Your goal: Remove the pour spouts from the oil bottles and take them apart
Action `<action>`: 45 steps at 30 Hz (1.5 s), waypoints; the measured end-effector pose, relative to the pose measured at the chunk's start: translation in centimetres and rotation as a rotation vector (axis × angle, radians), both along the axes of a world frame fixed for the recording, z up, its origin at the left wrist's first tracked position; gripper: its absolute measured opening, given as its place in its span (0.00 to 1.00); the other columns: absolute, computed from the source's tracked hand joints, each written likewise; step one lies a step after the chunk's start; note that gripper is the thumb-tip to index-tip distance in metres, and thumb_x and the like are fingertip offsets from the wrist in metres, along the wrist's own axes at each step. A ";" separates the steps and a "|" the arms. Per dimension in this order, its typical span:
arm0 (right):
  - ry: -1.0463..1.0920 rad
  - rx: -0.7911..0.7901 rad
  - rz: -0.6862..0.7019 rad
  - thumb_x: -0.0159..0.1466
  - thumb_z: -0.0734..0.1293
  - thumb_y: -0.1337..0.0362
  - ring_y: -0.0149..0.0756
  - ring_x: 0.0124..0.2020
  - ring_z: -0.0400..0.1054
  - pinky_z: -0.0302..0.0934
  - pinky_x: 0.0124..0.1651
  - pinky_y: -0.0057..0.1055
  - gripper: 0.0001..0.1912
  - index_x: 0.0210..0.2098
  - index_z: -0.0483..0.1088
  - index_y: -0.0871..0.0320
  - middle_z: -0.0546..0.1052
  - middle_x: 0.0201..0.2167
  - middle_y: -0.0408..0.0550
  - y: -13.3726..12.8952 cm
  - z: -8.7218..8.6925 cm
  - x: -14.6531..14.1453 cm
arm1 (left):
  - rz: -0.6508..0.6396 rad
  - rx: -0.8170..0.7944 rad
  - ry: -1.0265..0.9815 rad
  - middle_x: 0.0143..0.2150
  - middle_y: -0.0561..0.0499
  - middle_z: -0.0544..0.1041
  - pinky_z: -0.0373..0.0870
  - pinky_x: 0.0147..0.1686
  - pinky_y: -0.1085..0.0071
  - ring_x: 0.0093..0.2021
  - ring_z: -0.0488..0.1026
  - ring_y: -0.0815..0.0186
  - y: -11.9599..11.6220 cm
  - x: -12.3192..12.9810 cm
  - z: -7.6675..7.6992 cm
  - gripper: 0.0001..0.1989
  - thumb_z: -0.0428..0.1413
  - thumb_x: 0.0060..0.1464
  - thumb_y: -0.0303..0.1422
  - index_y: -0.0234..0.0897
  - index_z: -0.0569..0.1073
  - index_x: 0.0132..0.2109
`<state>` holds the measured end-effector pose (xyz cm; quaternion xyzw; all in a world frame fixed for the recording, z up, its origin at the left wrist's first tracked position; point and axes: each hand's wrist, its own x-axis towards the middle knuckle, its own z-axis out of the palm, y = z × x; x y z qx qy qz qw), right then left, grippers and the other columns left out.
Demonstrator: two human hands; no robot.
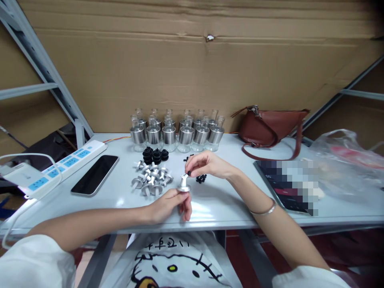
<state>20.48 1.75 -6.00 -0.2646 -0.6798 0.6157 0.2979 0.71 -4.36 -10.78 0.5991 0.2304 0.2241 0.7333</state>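
My left hand (172, 205) grips a silver metal spout piece (184, 185) by its round base, near the table's front edge. Above it, my right hand (207, 164) pinches a small black part (189, 173) against one upper tip of that piece. Left of my hands lies a pile of similar silver pieces (153, 178). Black ribbed stoppers (156, 155) stand behind the pile. Small black parts (201, 179) are gathered just below my right hand, and a few more show behind it. Glass bottles with metal sleeves (169, 136) stand in rows at the back.
A phone (95, 175) and a white power strip (70, 162) lie on the left of the table (216, 206). On the right are a brown bag (264, 128), a partly blurred tablet (282, 188) and a clear plastic bag (348, 164). Cardboard (168, 68) stands behind.
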 end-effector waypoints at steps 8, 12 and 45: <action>0.002 0.057 0.003 0.47 0.76 0.67 0.27 0.31 0.70 0.68 0.40 0.29 0.09 0.28 0.76 0.60 0.77 0.29 0.43 -0.1 -0.3 -0.3 | -0.010 0.008 0.001 0.21 0.51 0.72 0.57 0.32 0.69 0.23 0.65 0.69 0.0 0.1 -0.1 0.21 0.48 0.58 0.49 0.36 0.61 0.27; -0.050 0.054 -0.018 0.46 0.77 0.64 0.28 0.30 0.70 0.68 0.39 0.30 0.10 0.27 0.75 0.60 0.76 0.26 0.43 -0.1 -0.3 -0.3 | -0.007 0.008 0.017 0.21 0.51 0.72 0.57 0.32 0.69 0.23 0.64 0.69 0.0 0.0 0.0 0.21 0.47 0.57 0.48 0.37 0.60 0.25; 0.025 -0.121 0.422 0.66 0.62 0.62 0.28 0.34 0.64 0.58 0.41 0.29 0.12 0.46 0.67 0.62 0.69 0.31 0.44 -0.6 -0.6 0.0 | -0.024 0.020 0.062 0.21 0.50 0.70 0.60 0.33 0.67 0.24 0.64 0.68 -0.3 -0.2 0.8 0.19 0.47 0.56 0.46 0.37 0.59 0.24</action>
